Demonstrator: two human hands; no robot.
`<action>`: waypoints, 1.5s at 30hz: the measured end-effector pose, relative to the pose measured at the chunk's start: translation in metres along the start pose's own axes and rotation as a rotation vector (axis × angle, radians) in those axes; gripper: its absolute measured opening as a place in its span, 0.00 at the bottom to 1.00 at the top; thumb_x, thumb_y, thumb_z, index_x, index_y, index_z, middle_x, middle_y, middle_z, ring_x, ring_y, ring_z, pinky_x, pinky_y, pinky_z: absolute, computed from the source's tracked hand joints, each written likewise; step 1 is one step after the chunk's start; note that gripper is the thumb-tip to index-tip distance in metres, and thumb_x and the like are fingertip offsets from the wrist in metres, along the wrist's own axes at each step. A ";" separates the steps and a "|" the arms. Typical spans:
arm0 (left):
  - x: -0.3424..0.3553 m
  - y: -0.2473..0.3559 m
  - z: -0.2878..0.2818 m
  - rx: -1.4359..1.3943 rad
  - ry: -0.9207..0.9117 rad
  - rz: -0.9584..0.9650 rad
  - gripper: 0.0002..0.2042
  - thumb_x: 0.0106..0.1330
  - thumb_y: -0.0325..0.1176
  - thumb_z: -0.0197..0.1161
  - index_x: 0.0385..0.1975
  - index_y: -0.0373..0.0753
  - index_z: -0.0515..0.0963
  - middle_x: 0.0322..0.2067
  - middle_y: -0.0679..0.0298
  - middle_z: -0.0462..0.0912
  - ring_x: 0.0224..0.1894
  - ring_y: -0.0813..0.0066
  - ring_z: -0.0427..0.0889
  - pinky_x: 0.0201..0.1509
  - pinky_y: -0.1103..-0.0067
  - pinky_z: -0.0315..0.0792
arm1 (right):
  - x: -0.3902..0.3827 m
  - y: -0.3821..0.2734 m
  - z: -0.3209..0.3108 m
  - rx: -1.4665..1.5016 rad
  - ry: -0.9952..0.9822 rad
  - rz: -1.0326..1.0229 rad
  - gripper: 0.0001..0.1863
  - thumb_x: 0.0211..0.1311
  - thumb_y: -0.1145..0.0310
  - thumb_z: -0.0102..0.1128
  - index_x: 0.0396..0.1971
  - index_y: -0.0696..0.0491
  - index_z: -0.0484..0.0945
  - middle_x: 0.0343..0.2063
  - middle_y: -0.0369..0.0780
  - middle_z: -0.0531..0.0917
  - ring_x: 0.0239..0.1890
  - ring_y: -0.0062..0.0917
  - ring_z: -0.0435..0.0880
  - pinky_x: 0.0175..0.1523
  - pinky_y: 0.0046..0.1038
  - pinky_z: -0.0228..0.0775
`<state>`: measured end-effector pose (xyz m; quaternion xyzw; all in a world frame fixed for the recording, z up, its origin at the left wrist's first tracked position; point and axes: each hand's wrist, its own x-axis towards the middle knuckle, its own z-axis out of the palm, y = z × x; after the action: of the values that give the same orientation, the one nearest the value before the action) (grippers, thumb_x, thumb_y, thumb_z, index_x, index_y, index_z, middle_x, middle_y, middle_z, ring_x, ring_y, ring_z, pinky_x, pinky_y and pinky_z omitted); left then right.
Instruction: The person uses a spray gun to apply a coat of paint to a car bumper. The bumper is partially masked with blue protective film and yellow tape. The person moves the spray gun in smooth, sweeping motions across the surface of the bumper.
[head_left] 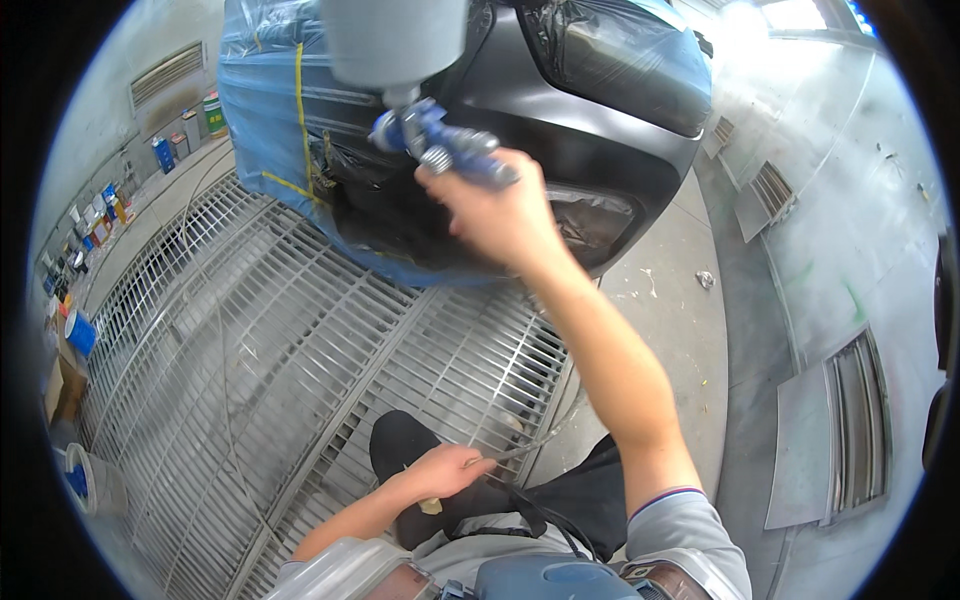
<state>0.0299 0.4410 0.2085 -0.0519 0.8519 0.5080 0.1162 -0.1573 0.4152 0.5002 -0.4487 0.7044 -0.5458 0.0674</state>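
My right hand [505, 210] is closed round the grip of a blue and silver spray gun [440, 145], held up in front of a car's corner. On top of the gun sits a large whitish paint cup [395, 40]. The black bumper [620, 145] lies just beyond, its lower part partly hidden by my hand. Blue masking film [262, 75] edged with yellow tape [301, 120] covers the car's left side. Low down by my knee, my left hand [448, 472] is closed on a thin hose [530, 446].
Metal floor grating [250, 370] stretches under the car and to the left. A cable or hose lies across it. Cans, bottles and a blue bucket [80, 332] line the left wall. Louvred vents [858, 425] sit in the right wall; a crumpled scrap [706, 280] lies on the floor.
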 end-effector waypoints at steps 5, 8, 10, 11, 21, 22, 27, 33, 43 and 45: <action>0.001 -0.017 0.006 -0.010 -0.047 -0.047 0.24 0.77 0.55 0.56 0.33 0.37 0.83 0.29 0.52 0.86 0.36 0.47 0.85 0.42 0.61 0.77 | -0.020 0.031 -0.033 0.088 0.095 0.093 0.13 0.65 0.60 0.76 0.39 0.55 0.90 0.20 0.33 0.84 0.24 0.13 0.79 0.30 0.23 0.74; 0.002 -0.010 0.004 -0.010 -0.120 -0.133 0.24 0.77 0.55 0.56 0.34 0.38 0.84 0.31 0.53 0.87 0.38 0.47 0.86 0.44 0.61 0.78 | -0.043 0.055 -0.101 0.034 0.369 0.159 0.13 0.65 0.60 0.76 0.34 0.56 0.89 0.21 0.33 0.84 0.20 0.14 0.78 0.26 0.22 0.70; 0.004 -0.017 0.003 0.020 -0.116 -0.115 0.24 0.77 0.55 0.56 0.34 0.39 0.84 0.30 0.53 0.87 0.38 0.47 0.86 0.44 0.61 0.78 | -0.064 0.070 -0.149 -0.056 0.547 0.168 0.14 0.66 0.59 0.75 0.32 0.56 0.87 0.21 0.33 0.84 0.18 0.15 0.78 0.24 0.22 0.69; 0.005 -0.020 0.003 0.032 -0.115 -0.100 0.24 0.77 0.55 0.56 0.33 0.39 0.84 0.30 0.53 0.87 0.38 0.48 0.86 0.45 0.60 0.79 | -0.075 0.071 -0.168 -0.108 0.646 0.147 0.14 0.66 0.59 0.75 0.30 0.56 0.87 0.21 0.34 0.84 0.16 0.15 0.77 0.23 0.22 0.68; 0.010 -0.041 0.000 0.126 0.080 -0.082 0.26 0.77 0.54 0.59 0.27 0.33 0.79 0.23 0.49 0.81 0.29 0.46 0.81 0.36 0.60 0.74 | -0.110 0.122 -0.144 -0.103 0.716 0.065 0.11 0.67 0.66 0.75 0.35 0.60 0.87 0.22 0.30 0.82 0.22 0.12 0.75 0.28 0.21 0.69; 0.007 -0.042 0.001 0.142 0.093 -0.086 0.26 0.77 0.54 0.59 0.26 0.33 0.79 0.23 0.49 0.81 0.29 0.46 0.81 0.36 0.60 0.74 | -0.101 0.109 -0.113 -0.157 0.649 0.033 0.10 0.67 0.68 0.75 0.43 0.58 0.89 0.25 0.28 0.82 0.26 0.12 0.76 0.32 0.21 0.70; -0.011 -0.040 0.000 0.162 0.159 -0.216 0.27 0.76 0.53 0.59 0.25 0.33 0.78 0.23 0.50 0.81 0.29 0.45 0.80 0.36 0.60 0.74 | -0.057 0.078 0.001 0.100 0.121 -0.081 0.14 0.67 0.65 0.74 0.48 0.54 0.88 0.24 0.34 0.85 0.29 0.11 0.79 0.36 0.23 0.75; -0.013 -0.046 0.011 0.112 0.134 -0.269 0.26 0.76 0.53 0.60 0.26 0.34 0.80 0.24 0.49 0.83 0.31 0.44 0.82 0.38 0.59 0.74 | -0.057 0.100 0.001 0.227 0.015 -0.011 0.14 0.66 0.65 0.76 0.47 0.55 0.89 0.25 0.30 0.85 0.28 0.11 0.77 0.36 0.21 0.73; 0.018 -0.055 0.003 0.254 0.215 -0.117 0.25 0.75 0.54 0.59 0.27 0.36 0.82 0.28 0.47 0.84 0.37 0.41 0.85 0.42 0.55 0.77 | -0.150 0.199 -0.188 -0.112 1.017 0.143 0.14 0.72 0.62 0.68 0.32 0.57 0.86 0.17 0.34 0.80 0.17 0.15 0.76 0.22 0.21 0.66; 0.022 -0.073 -0.004 0.315 0.313 -0.107 0.25 0.75 0.55 0.59 0.27 0.37 0.83 0.30 0.47 0.84 0.38 0.41 0.85 0.43 0.54 0.78 | -0.151 0.209 -0.180 -0.097 1.044 0.105 0.12 0.73 0.64 0.67 0.34 0.58 0.86 0.18 0.34 0.80 0.18 0.15 0.77 0.23 0.21 0.66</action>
<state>0.0235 0.4032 0.1421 -0.1564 0.9244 0.3476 0.0160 -0.2903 0.6493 0.3383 -0.0839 0.6900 -0.6595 -0.2862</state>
